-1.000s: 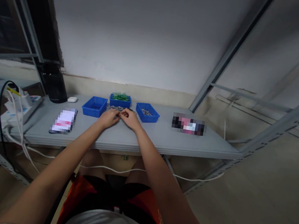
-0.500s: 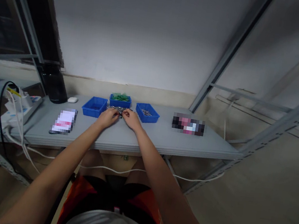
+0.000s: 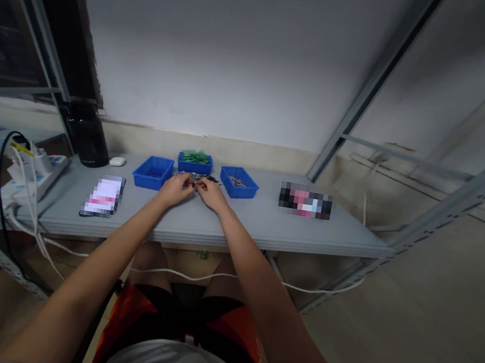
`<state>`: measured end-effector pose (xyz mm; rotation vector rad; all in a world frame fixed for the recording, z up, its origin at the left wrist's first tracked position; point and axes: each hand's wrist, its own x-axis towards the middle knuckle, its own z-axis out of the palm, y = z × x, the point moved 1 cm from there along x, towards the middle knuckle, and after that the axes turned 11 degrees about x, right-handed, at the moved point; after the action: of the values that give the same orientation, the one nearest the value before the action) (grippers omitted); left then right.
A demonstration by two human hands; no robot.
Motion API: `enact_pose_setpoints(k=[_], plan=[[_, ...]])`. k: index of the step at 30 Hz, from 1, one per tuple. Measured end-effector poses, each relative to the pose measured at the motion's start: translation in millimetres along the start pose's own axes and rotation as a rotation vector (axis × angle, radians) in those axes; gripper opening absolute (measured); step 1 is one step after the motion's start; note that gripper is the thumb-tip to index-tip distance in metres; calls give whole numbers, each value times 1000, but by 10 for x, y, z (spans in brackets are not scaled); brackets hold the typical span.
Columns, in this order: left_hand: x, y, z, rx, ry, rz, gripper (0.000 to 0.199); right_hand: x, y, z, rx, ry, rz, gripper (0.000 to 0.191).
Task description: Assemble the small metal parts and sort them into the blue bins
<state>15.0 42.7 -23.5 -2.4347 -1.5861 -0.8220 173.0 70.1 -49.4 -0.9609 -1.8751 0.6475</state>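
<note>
My left hand (image 3: 175,190) and my right hand (image 3: 211,192) meet at the middle of the grey shelf table, fingertips pinched close together. Whatever small part sits between the fingers is too small to make out. Just beyond them lies a pile of small metal and black pieces (image 3: 206,178), partly hidden by the hands. To the left stands a blue bin (image 3: 153,173) with dark contents I cannot identify. Behind the pile, another blue bin (image 3: 194,168) holds green pieces (image 3: 195,156). On the right, a third blue bin (image 3: 245,193) contains thin silvery metal pieces (image 3: 236,181).
A phone with a blurred screen (image 3: 104,195), a white earbud case (image 3: 117,161), a black bottle (image 3: 88,135) and a power strip (image 3: 33,182) with cables occupy the left side. A pixelated item (image 3: 305,202) lies at right. Metal uprights (image 3: 348,124) frame the table.
My right hand has shifted slightly left toward my left hand, fingertips now closer together. More of the black pieces in the pile show behind it. The bins have not moved.
</note>
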Motion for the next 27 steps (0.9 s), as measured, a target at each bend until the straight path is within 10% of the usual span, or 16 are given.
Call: enact_pose_setpoints(k=[13, 27], plan=[[7, -26, 18, 76, -52, 153, 26, -17, -67, -28, 63, 36, -1, 17], [16, -49, -4, 58, -66, 31, 24, 42, 32, 1, 106, 94, 45, 16]])
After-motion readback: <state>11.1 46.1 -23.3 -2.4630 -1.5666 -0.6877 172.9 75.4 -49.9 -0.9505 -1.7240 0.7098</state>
